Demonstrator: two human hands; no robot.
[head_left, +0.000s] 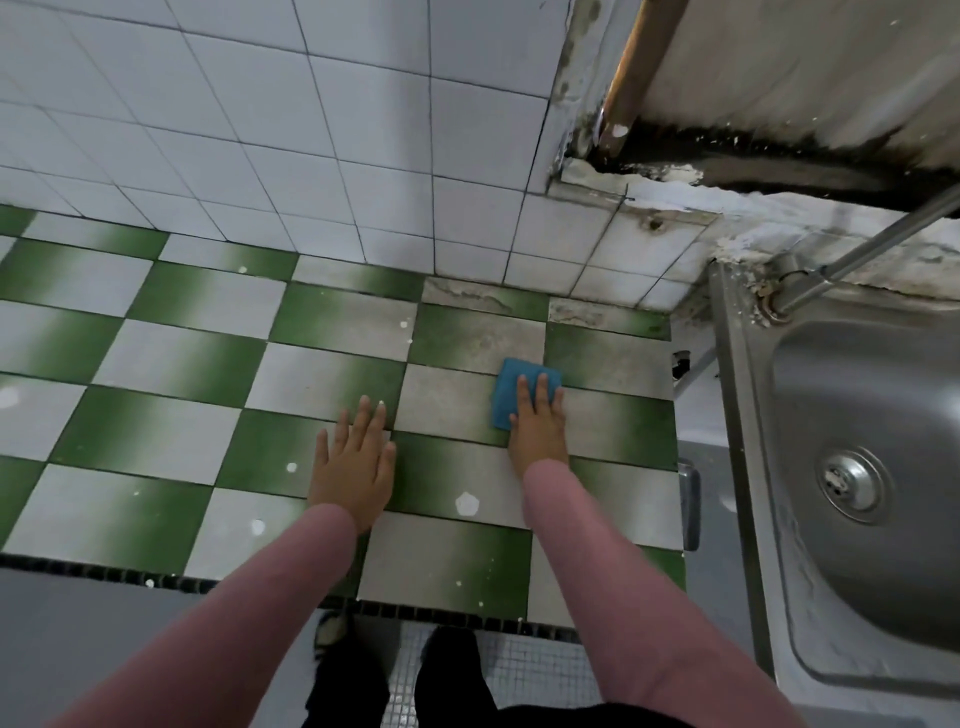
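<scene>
Green-and-white tiled counter (156, 441): wiping step in hand. Left hand (353, 462): flat, spread, bracing, holding nothing. Blue sponge (511, 382): on a grimy tile near the wall, pressed under my right hand (537, 431), fingers straight. Steel sink (748, 415): far right. Next, I judge: firm strokes across the stained back tiles.

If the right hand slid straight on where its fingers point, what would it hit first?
Probably the white tiled wall; only counter tiles lie ahead of the right hand and its blue pad.
</scene>
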